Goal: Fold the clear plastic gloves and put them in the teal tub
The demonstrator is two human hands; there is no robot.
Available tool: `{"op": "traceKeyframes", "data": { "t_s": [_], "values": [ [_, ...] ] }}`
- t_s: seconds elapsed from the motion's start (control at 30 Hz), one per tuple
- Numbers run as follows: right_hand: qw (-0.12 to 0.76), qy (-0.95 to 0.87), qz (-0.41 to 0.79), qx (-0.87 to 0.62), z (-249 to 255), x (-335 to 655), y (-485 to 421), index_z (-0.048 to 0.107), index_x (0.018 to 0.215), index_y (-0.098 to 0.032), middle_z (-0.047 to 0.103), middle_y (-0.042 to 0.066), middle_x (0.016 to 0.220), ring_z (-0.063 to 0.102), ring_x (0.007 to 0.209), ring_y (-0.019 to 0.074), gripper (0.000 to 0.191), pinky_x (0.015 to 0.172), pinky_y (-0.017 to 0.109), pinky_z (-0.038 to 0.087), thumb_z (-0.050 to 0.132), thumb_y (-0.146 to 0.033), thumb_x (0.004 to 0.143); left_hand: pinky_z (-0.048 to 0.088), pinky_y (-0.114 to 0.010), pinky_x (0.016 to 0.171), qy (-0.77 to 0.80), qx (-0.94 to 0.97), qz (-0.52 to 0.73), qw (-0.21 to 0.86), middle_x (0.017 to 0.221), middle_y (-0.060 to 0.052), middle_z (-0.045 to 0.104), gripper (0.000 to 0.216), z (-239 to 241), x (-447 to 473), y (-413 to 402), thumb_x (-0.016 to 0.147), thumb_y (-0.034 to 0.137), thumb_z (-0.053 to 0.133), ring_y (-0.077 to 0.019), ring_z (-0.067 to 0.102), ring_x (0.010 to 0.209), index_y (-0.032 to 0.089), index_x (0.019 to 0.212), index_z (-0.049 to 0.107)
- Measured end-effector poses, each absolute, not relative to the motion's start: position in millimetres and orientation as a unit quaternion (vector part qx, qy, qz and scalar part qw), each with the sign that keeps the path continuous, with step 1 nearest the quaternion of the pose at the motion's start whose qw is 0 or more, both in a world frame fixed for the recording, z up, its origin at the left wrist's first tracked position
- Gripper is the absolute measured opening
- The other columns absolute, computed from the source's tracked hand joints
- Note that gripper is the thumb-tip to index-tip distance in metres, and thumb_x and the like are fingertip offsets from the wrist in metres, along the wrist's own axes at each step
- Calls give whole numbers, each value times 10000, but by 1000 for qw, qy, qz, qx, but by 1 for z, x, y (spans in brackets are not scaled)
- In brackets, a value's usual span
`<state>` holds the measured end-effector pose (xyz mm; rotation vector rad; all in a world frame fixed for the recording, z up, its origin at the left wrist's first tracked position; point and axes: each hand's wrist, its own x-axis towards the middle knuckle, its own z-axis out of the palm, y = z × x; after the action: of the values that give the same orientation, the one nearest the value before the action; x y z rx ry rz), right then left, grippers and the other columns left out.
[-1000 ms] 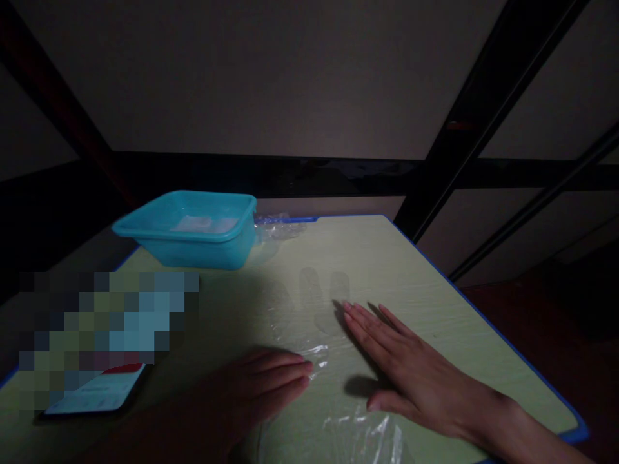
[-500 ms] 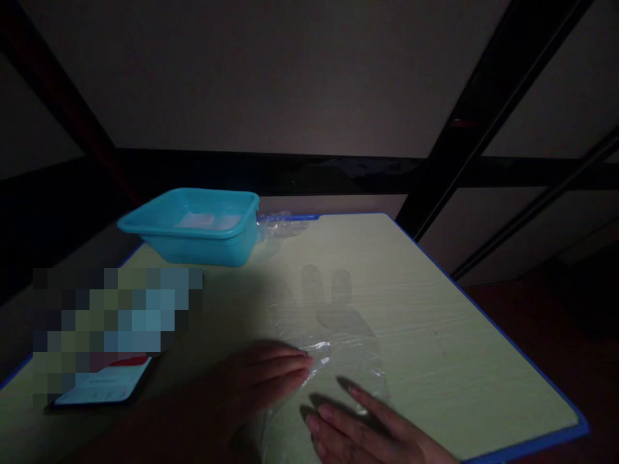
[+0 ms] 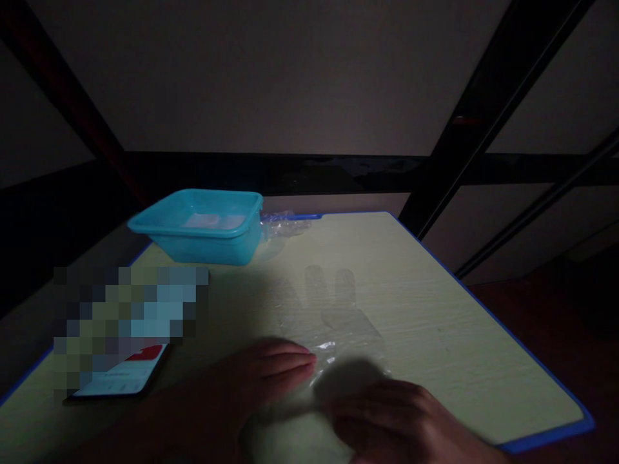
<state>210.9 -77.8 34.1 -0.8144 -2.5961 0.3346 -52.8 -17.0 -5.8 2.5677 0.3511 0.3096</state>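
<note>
A clear plastic glove point(image 3: 345, 322) lies flat on the pale green table point(image 3: 435, 322), its fingers pointing away from me. My left hand point(image 3: 271, 374) rests flat on the glove's near left edge with the fingers stretched out together. My right hand point(image 3: 396, 419) is low in the picture at the glove's cuff, knuckles up. Its fingers are curled in towards the left hand and seem to pinch the cuff. The dim light hides the fingertips.
A teal plastic basin point(image 3: 203, 225) stands at the table's far left with something pale inside. Crumpled clear plastic point(image 3: 285, 225) lies beside it. A phone point(image 3: 120, 377) with a lit screen lies near left, below a blurred patch. Dark metal bars point(image 3: 464, 122) run behind the table.
My right hand slid back from the glove's palm towards me and went from flat to curled at the cuff. The left hand stayed in place on the glove.
</note>
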Motion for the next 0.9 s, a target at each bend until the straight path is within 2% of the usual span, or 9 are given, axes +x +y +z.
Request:
{"op": "traceKeyframes", "data": {
  "t_s": [0.13, 0.27, 0.37, 0.43, 0.53, 0.6, 0.67, 0.77, 0.9],
  "values": [
    [181, -924, 125, -314, 62, 210, -73, 651, 1033, -197, 710, 14, 990, 664, 896, 151, 333, 797, 261, 564, 350, -313, 949, 357, -385, 1033, 159, 957, 127, 206, 1411, -117, 386, 789, 0, -48, -23, 790, 490, 570, -262, 381, 1274, 204, 1416, 184],
    [166, -945, 79, -270, 67, 214, -68, 638, 1065, -180, 686, 14, 1062, 652, 935, 158, 331, 784, 268, 569, 370, -331, 943, 410, -297, 997, 187, 962, 152, 125, 1298, -80, 534, 433, 9, -37, -30, 908, 220, 427, -179, 472, 1209, 189, 1334, 353],
    [137, -969, 43, -200, 60, 230, -62, 634, 1065, -165, 658, 27, 1110, 624, 1012, 152, 283, 844, 248, 543, 410, -276, 931, 432, -265, 974, 191, 966, 142, 105, 1264, -67, 567, 368, 12, -33, -31, 911, 172, 394, -159, 514, 1165, 157, 1276, 432],
    [138, -970, 37, -199, 51, 246, -59, 609, 1111, -157, 661, 60, 1100, 616, 1030, 170, 282, 873, 279, 532, 445, -277, 916, 435, -260, 970, 191, 967, 132, 105, 1268, -62, 564, 371, 12, -33, -30, 904, 175, 405, -158, 521, 1158, 153, 1273, 442],
    [176, -954, 71, -230, 32, 268, -57, 338, 1368, -203, 647, 68, 1136, 618, 1028, 180, 493, 827, 318, 558, 480, -243, 898, 421, -266, 986, 195, 966, 131, 111, 1286, -55, 548, 390, 12, -35, -29, 899, 183, 419, -158, 513, 1167, 160, 1288, 432],
    [195, -938, 108, -265, 22, 276, -57, 248, 1404, -253, 632, 62, 1167, 616, 1030, 184, 577, 821, 328, 560, 504, -243, 887, 414, -272, 993, 197, 965, 132, 115, 1294, -47, 541, 399, 12, -36, -28, 903, 194, 422, -158, 510, 1170, 175, 1301, 420],
    [197, -924, 153, -290, 16, 277, -55, 283, 1389, -274, 610, 63, 1201, 603, 1051, 186, 570, 838, 330, 550, 526, -242, 875, 415, -274, 992, 195, 964, 133, 122, 1302, -40, 534, 409, 13, -37, -28, 910, 212, 418, -158, 508, 1172, 189, 1318, 402],
    [196, -907, 220, -300, 14, 271, -47, 429, 1301, -226, 581, 88, 1234, 566, 1102, 183, 449, 866, 314, 530, 535, -219, 864, 417, -279, 990, 194, 961, 137, 139, 1309, -37, 527, 425, 13, -37, -28, 912, 236, 417, -166, 505, 1176, 205, 1335, 380],
    [220, -897, 271, -272, 20, 259, -35, 616, 954, -165, 602, 108, 1189, 569, 1086, 171, 140, 874, 298, 514, 512, -176, 861, 412, -291, 994, 193, 959, 141, 150, 1309, -41, 527, 445, 11, -37, -28, 908, 234, 424, -174, 497, 1184, 217, 1347, 357]
  ]
}}
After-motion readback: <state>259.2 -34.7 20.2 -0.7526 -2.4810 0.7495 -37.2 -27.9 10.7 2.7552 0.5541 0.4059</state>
